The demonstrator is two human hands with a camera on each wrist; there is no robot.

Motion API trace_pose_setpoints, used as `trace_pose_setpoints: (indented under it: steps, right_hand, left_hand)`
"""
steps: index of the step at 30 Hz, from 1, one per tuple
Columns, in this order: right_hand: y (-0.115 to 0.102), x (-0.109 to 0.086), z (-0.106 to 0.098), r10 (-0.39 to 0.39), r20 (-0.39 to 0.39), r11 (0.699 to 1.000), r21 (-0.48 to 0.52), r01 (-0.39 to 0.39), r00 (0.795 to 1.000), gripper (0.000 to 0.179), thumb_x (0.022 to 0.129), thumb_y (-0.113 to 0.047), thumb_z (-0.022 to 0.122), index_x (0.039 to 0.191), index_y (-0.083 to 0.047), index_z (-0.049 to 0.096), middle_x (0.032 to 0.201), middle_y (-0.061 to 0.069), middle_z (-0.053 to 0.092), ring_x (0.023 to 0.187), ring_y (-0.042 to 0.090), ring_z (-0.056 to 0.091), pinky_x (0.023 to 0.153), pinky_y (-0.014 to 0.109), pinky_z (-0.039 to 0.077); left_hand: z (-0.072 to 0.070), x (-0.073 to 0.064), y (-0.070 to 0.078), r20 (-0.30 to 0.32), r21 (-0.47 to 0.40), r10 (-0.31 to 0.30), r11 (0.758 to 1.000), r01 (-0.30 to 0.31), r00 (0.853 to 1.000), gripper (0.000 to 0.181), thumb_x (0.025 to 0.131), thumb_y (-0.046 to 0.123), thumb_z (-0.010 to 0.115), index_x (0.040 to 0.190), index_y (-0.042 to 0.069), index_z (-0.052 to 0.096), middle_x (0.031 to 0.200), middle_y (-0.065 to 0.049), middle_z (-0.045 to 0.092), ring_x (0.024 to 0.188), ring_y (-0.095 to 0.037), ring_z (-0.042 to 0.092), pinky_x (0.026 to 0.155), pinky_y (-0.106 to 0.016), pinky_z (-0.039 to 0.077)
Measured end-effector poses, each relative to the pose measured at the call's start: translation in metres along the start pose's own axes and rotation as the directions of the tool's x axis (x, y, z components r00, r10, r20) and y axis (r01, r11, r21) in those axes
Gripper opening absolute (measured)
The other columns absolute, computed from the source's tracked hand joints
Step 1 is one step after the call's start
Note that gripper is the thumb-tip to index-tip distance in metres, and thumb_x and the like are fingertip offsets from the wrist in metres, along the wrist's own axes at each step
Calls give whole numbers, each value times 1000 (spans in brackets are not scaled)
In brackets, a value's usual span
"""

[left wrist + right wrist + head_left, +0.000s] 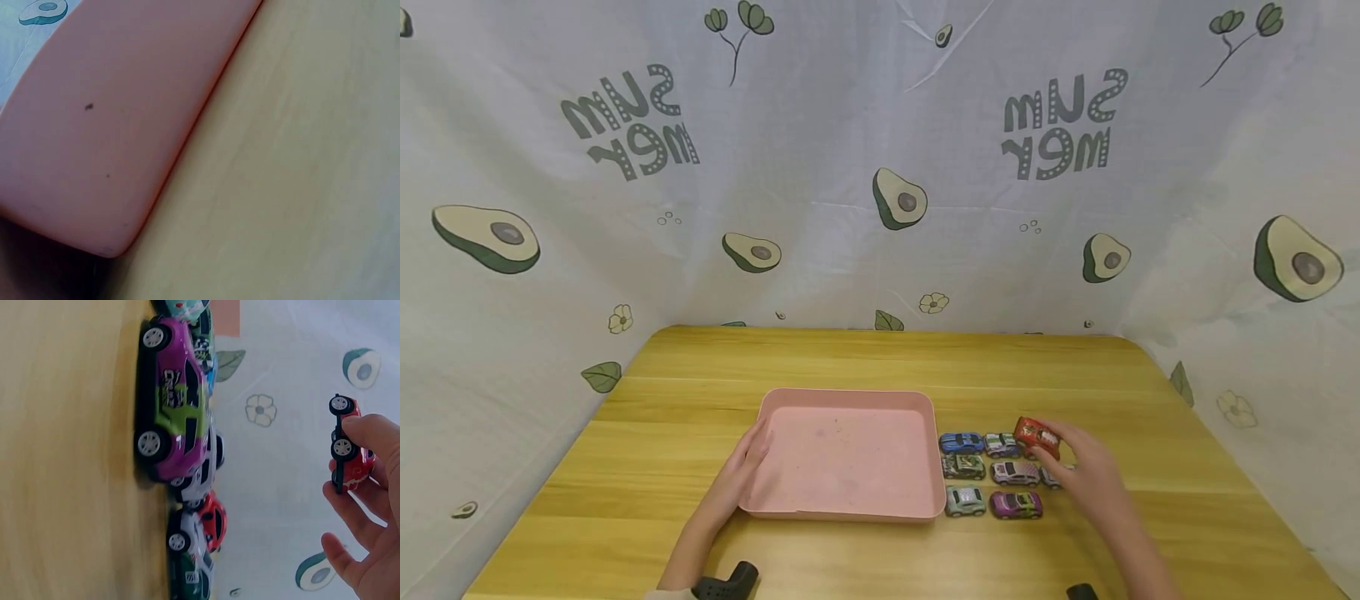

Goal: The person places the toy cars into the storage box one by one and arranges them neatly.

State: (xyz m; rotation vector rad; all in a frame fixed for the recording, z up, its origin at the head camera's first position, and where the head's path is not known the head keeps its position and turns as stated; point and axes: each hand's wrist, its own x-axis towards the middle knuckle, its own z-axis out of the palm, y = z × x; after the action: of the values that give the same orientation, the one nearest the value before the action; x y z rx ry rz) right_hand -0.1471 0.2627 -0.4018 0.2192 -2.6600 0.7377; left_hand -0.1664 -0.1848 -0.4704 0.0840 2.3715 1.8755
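Note:
My right hand point(1086, 471) holds a red toy car point(1037, 437) above the other cars, pinched between thumb and fingers. In the right wrist view, the held red car point(351, 447) shows its wheels toward the thumb side. Below it stand several toy cars, among them a purple and green car point(1016, 505), a pale pink-white car point(1015, 473) and a blue car point(962, 442). My left hand point(741, 475) rests against the left side of a shallow pink tray point(842, 514), its fingers fairly straight along the rim. Nothing but small specks shows inside the tray.
A pale green car point(965, 501) and a camouflage-patterned car point(963, 466) stand close beside the tray's right wall. The wooden table point(700, 358) has a printed curtain point(820, 108) behind it and along both sides.

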Motion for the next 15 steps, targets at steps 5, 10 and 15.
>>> trace_pose_setpoints:
  steps: [5, 10, 15]
  right_hand:
    - [-10, 5, 2, 8, 34, 1000, -6, -8, 999, 43, 81, -20, 68, 117, 0, 57, 113, 25, 60, 103, 44, 54, 82, 59, 44]
    - [-20, 8, 5, 11, 50, 1000, 5, -12, 999, 44, 81, -20, 67, 119, -1, 56, 113, 24, 59, 101, 41, 56, 79, 55, 48]
    - [-29, 10, 13, -3, 24, 1000, 31, 2, 1000, 43, 79, -18, 69, 118, -2, 58, 110, 22, 61, 97, 40, 58, 71, 49, 52]
  left_hand:
    - [0, 0, 0, 5, -3, 11, 1000, -11, 1000, 55, 98, 34, 34, 146, 15, 15, 153, -13, 9, 141, -36, 3, 111, -59, 5]
    - [1, -1, 0, 4, -7, 12, 1000, -12, 1000, 55, 98, 33, 34, 146, 14, 16, 153, -13, 9, 141, -35, 2, 111, -59, 5]
    - [0, -1, 1, -7, 14, 7, 1000, -7, 1000, 54, 98, 33, 34, 146, 14, 17, 153, -14, 11, 141, -35, 4, 111, -58, 5]
